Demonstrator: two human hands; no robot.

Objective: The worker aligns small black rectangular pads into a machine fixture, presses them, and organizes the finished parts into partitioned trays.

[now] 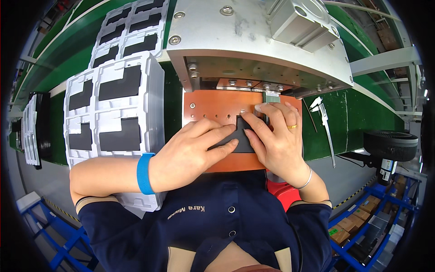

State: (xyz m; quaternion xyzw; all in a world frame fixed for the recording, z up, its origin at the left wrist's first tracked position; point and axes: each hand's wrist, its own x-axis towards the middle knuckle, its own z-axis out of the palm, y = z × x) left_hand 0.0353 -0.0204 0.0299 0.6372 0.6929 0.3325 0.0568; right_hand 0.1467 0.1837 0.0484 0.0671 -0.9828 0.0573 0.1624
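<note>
You are pressing a flat black part [240, 136] onto the orange fixture plate [213, 109] at the centre of the frame, under the grey metal press head [253, 41]. Your left hand [190, 154] is lying flat, fingers extended over the part's left edge; your right hand [274, 136] is spreading its fingertips across the right edge and top corner, pinning rather than gripping. Judging by this, keep pressure even so it seats square. White trays [113, 109] are sitting at left.
</note>
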